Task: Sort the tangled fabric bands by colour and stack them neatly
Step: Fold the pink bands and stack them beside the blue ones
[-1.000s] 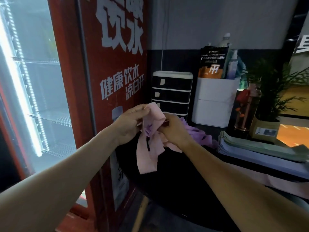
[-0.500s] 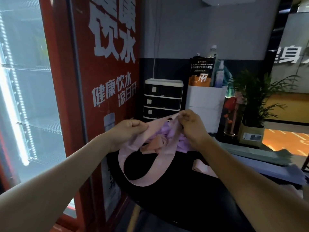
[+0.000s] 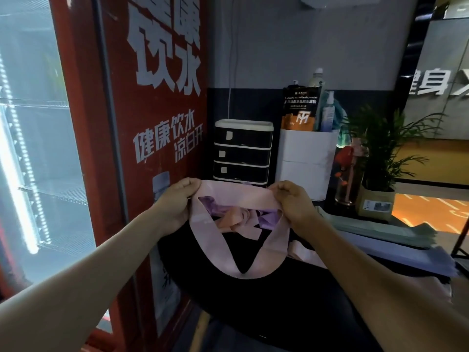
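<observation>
Two bare forearms reach in from the near edge over a dark, smooth, round-edged table [image 3: 253, 313]. The left hand [image 3: 175, 201] and right hand [image 3: 294, 201] each pinch one end of a pale pink band [image 3: 236, 196], thumb pressed against curled fingers, so its upper run stretches flat and taut between them. The band is a wide, soft, matte loop; its lower part sags toward the viewer in a limp curve with a fold at the bottom, hanging above the tabletop.

Seen through the loop, just beyond it, a tangle [image 3: 241, 218] of peach-pink and lilac bands lies bunched on the table, creased and knotted together. To its right another pale pink strip [image 3: 304, 252] lies flat on the dark surface. Farther right, flat stacks [image 3: 380, 229] of grey-green and lavender bands sit in neat layers along the table's edge.

Behind the tangle stands a small black drawer unit [image 3: 242, 151] with white trim and a rounded top, and beside it a plain white box-shaped container [image 3: 304, 161] holding an orange-and-black pouch [image 3: 300, 110] and plastic bottles. A leafy potted plant [image 3: 380, 158] stands at the far right. On the left, a red glossy cooler [image 3: 157, 123] with large white lettering rises beside the table, its glass door lit by a strip of white lights.
</observation>
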Demonstrator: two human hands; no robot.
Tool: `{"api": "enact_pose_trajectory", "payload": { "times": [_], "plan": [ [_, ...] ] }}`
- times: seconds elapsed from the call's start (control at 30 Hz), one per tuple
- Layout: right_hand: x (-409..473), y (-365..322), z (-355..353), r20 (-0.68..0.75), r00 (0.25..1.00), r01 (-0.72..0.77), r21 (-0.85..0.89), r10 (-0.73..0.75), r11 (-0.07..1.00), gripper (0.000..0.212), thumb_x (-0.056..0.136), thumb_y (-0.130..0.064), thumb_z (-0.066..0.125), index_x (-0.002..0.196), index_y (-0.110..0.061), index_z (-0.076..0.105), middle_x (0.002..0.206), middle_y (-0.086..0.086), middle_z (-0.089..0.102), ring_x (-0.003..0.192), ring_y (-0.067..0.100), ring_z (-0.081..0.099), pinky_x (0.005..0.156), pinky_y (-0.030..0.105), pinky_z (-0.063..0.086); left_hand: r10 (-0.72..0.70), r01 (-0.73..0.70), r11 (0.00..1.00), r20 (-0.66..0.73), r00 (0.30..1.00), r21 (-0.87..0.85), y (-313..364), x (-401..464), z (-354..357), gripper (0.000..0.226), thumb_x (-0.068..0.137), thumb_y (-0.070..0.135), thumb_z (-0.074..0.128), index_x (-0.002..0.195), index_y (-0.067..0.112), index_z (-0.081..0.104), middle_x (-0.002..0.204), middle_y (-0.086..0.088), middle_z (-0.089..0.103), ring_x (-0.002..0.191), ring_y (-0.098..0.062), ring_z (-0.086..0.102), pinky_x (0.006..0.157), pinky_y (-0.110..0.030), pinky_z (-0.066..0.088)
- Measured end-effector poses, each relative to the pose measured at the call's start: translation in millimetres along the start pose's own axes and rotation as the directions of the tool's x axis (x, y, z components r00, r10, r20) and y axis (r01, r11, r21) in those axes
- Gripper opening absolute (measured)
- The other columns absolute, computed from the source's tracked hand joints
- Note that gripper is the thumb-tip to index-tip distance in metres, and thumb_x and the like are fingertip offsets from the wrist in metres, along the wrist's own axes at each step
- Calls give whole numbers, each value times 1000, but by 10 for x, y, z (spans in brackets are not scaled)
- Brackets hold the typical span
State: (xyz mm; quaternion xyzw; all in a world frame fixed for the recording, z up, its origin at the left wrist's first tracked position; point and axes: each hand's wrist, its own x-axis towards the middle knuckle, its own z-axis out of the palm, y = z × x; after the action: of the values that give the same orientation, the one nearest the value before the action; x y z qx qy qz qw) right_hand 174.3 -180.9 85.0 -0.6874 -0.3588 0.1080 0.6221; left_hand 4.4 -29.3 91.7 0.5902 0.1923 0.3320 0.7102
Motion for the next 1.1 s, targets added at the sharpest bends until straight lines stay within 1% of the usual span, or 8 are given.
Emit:
{"api": "enact_pose_trajectory", "payload": {
  "times": [0.1, 0.2, 0.33, 0.5, 0.63, 0.73, 0.8, 1.1],
  "plan": [
    [-30, 48, 4, 61, 998, -2, -64, 6, 998, 24, 95, -7, 45, 78, -20, 55, 91, 7, 56, 77, 16, 52, 66, 22, 43, 12, -18, 997, -84, 996, -75, -15, 21, 16, 22, 100, 11, 36, 87, 15, 52, 78, -4, 52, 69, -15, 50, 61, -24, 46],
    [-64, 87, 7, 136, 991, -2, -88, 14, 996, 16, 91, -12, 55, 78, -20, 55, 90, 8, 58, 79, 17, 54, 70, 23, 43, 4, -5, 997, -12, 1000, -72, -41, -3, 13, 22, 97, 3, 39, 95, 17, 56, 88, -3, 57, 79, -14, 53, 67, -24, 47],
    [-125, 131, -38, 303, 947, -72, -122, 107, 990, 17, 80, -8, 69, 86, -17, 56, 94, 9, 54, 82, 18, 53, 75, 27, 44, 61, -62, 998, 32, 998, 21, -96, -10, 16, 42, 84, -23, 39, 108, 9, 54, 93, -4, 58, 83, -13, 55, 60, -13, 53],
    [-271, 301, -80, 419, 899, 70, -424, 127, 903, 38, 77, -1, 71, 112, -8, 59, 105, 0, 49, 83, 5, 46, 63, 4, 39, 64, -61, 997, -55, 996, 47, -305, -15, -41, 34, 82, -20, 50, 86, 12, 59, 87, -5, 60, 80, -15, 57, 62, -16, 54],
    [-317, 545, -87, 395, 918, 256, -579, -8, 774, 36, 75, -5, 73, 109, -7, 64, 107, 2, 48, 96, 9, 46, 85, 18, 40, 69, -43, 974, -110, 992, 223, -549, -35, -167, 25, 84, -10, 58, 85, 14, 61, 86, -5, 62, 82, -19, 57, 76, -28, 48],
    [-384, 662, -53, 341, 939, 240, -588, -32, 773, 19, 77, -4, 69, 96, -5, 67, 89, -1, 58, 67, -2, 47, 62, 11, 38, 88, -28, 931, -149, 985, 364, -679, -80, -257, 20, 86, -1, 61, 84, 19, 62, 86, -3, 63, 81, -17, 59, 73, -27, 50],
    [-435, 727, -17, 315, 949, 228, -605, -34, 763, 18, 77, -4, 69, 95, -4, 66, 89, -1, 57, 66, 2, 47, 58, 10, 34, 97, -12, 909, -183, 978, 416, -742, -100, -282, 19, 87, 3, 61, 82, 22, 61, 85, -1, 63, 78, -16, 58, 69, -26, 49],
    [-428, 966, 106, 230, 973, 208, -812, -30, 545, 26, 80, -12, 60, 105, -9, 63, 115, 12, 55, 106, 29, 51, 89, 28, 37, 102, 14, 887, -225, 969, 462, -902, -141, -324, 20, 88, 6, 61, 77, 23, 60, 81, 3, 60, 75, -13, 55, 67, -23, 46]
  ]
}}
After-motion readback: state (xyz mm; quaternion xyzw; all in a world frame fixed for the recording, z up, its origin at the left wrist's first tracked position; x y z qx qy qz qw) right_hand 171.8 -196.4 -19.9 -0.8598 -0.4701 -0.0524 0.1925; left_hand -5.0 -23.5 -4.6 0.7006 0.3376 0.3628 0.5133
